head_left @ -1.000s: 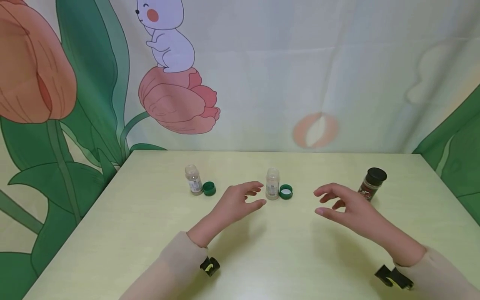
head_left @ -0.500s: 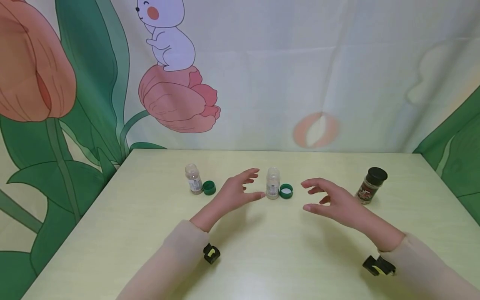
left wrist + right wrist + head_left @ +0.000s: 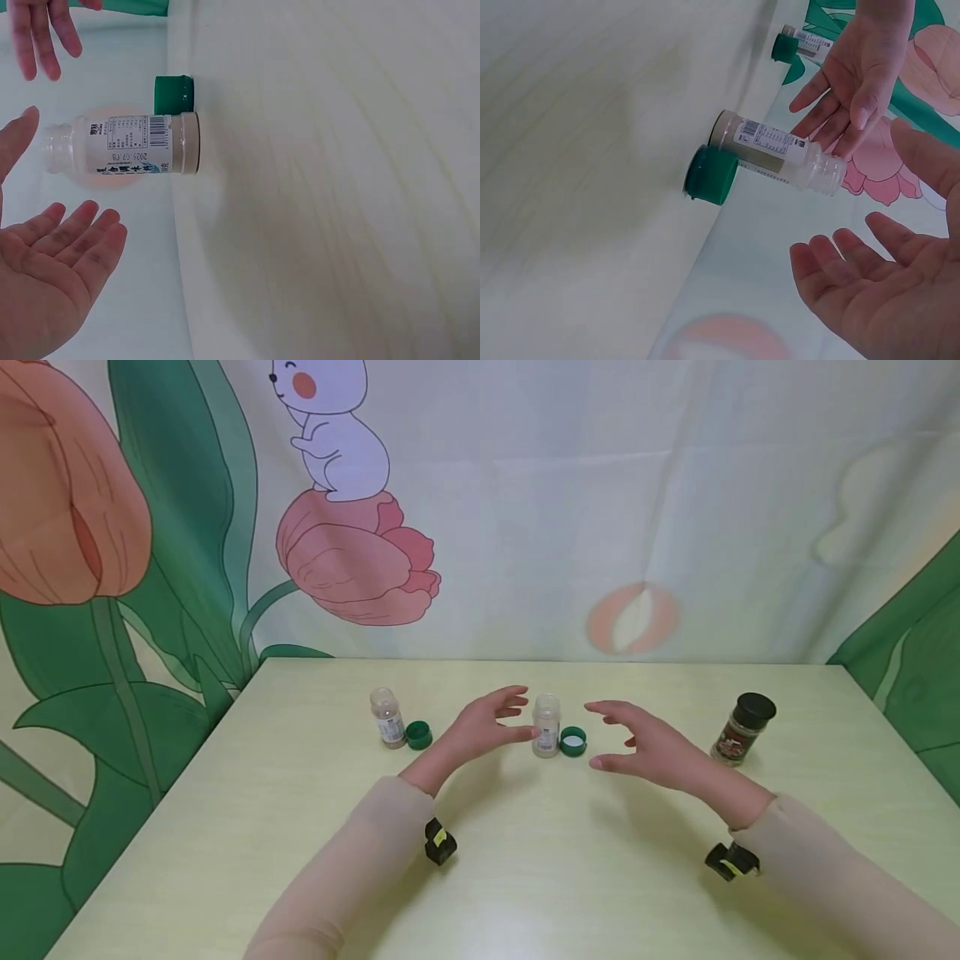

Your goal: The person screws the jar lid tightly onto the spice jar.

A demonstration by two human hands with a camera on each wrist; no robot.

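One clear, white-labelled cylindrical bottle (image 3: 390, 723), round green plastic cap (image 3: 418, 735) beside it, twd back-left corner of bench (image 3: 247, 827); caps prob. set by own bottles to avoid mix-ups. L hand (image 3: 483, 727) wide, empty. Middle clear bottle (image 3: 547, 718) upright nr back edge's centre: uncapped, brownish fill low; white-lined green cap (image 3: 573, 742) beside. R hand (image 3: 651, 748) wide, empty. Black-lidded jar (image 3: 738, 733) twd back-right corner.

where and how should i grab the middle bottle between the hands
Probably best around the labelled body of the middle bottle, coming from its left with the left hand: it stands upright with straight sides there, and the green cap sits beside its base on the right. The narrower, uncapped neck seems a poorer hold.
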